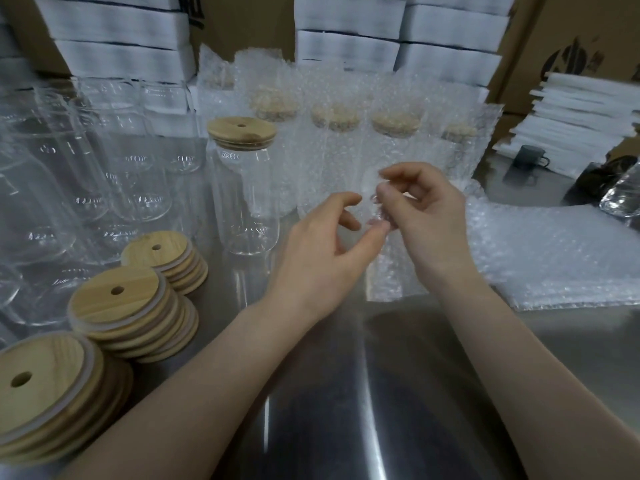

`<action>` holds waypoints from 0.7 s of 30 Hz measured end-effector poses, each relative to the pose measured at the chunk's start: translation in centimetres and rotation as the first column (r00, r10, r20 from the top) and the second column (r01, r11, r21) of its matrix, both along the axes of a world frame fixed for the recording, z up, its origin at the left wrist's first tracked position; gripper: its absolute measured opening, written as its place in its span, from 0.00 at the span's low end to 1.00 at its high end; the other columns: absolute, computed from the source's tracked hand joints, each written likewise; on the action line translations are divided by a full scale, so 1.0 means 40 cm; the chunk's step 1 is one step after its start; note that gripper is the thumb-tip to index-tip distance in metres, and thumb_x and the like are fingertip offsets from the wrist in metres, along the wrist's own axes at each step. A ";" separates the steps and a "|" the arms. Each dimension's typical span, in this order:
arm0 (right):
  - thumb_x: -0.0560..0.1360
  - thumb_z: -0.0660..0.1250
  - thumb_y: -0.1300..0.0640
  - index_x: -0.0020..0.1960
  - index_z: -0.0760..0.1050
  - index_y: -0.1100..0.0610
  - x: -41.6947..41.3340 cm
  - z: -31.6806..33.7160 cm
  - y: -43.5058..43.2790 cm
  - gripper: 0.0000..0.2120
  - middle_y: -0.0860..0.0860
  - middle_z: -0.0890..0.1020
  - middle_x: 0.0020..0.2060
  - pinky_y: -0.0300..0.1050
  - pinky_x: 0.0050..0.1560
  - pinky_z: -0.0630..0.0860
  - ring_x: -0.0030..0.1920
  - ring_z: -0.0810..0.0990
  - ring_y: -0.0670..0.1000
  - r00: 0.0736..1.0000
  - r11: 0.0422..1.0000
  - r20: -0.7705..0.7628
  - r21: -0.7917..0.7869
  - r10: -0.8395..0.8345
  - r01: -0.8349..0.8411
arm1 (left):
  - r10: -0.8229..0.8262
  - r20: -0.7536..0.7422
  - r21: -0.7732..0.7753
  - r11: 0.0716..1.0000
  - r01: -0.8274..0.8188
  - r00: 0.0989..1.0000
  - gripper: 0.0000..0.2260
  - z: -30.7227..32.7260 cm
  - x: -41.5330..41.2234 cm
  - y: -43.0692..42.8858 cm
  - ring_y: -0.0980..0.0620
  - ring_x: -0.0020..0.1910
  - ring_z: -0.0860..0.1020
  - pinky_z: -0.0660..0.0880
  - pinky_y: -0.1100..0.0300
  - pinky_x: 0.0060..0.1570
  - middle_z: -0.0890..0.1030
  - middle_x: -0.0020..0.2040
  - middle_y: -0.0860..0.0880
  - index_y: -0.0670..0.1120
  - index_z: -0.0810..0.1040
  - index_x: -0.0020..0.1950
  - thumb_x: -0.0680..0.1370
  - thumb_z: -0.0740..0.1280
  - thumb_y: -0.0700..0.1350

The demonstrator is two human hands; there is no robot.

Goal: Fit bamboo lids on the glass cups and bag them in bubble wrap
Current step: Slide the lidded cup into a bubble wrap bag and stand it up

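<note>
A glass cup (pixel 245 202) with a bamboo lid (pixel 241 131) on it stands upright at the table's middle. Just right of it, both my hands hold one bubble wrap bag (pixel 391 271) upright above the table. My left hand (pixel 322 251) pinches the bag's top edge between thumb and curled fingers. My right hand (pixel 426 209) pinches the same edge from the right. Several lidded cups in bubble wrap (pixel 336 150) stand in a row behind. Stacks of bamboo lids (pixel 124 306) lie at the front left.
Several empty glass cups (pixel 86 174) crowd the left of the steel table (pixel 346 393). A pile of flat bubble wrap bags (pixel 554 258) lies at the right. White foam stacks (pixel 346 46) and cardboard boxes (pixel 561 36) line the back. A dark charger (pixel 526 157) sits far right.
</note>
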State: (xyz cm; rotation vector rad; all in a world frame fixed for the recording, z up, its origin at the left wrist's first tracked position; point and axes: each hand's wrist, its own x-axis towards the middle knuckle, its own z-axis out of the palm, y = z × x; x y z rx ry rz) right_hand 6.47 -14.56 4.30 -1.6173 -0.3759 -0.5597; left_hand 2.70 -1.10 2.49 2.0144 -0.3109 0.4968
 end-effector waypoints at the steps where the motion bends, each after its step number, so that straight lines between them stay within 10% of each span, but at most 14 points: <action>1: 0.75 0.68 0.71 0.48 0.77 0.56 -0.001 -0.002 0.005 0.11 0.48 0.79 0.35 0.36 0.34 0.77 0.33 0.79 0.42 0.999 0.999 -0.023 0.016 0.039 -0.038 | -0.018 -0.054 -0.025 1.000 0.017 0.998 0.21 -0.005 0.004 -0.002 0.55 0.39 0.77 0.73 0.60 0.43 0.80 0.49 0.54 0.52 0.76 0.65 0.75 0.70 0.59; 8: 0.78 0.65 0.66 0.50 0.79 0.56 0.000 -0.014 0.016 0.07 0.49 0.83 0.34 0.38 0.30 0.74 0.32 0.78 0.47 0.974 0.990 -0.178 0.065 0.136 -0.127 | -0.052 -0.213 -0.253 0.967 -0.004 0.976 0.12 -0.008 0.025 -0.002 0.50 0.39 0.81 0.79 0.52 0.48 0.83 0.45 0.44 0.47 0.76 0.59 0.77 0.70 0.39; 16: 0.71 0.75 0.55 0.48 0.78 0.53 0.012 -0.037 0.018 0.09 0.49 0.76 0.34 0.34 0.30 0.68 0.30 0.71 0.45 0.968 0.977 -0.248 -0.214 -0.036 -0.019 | -0.263 -0.282 -0.575 0.816 0.057 0.923 0.08 0.000 0.026 0.011 0.62 0.20 0.73 0.66 0.73 0.22 0.75 0.22 0.56 0.37 0.79 0.50 0.80 0.61 0.30; 21: 0.69 0.78 0.53 0.45 0.77 0.49 0.014 -0.045 0.021 0.10 0.53 0.79 0.41 0.44 0.37 0.74 0.37 0.75 0.48 0.960 0.972 -0.278 -0.230 -0.023 -0.043 | -0.289 -0.313 -0.596 0.801 0.050 0.905 0.10 -0.005 0.028 0.016 0.58 0.25 0.75 0.70 0.68 0.25 0.79 0.34 0.45 0.36 0.79 0.53 0.74 0.67 0.27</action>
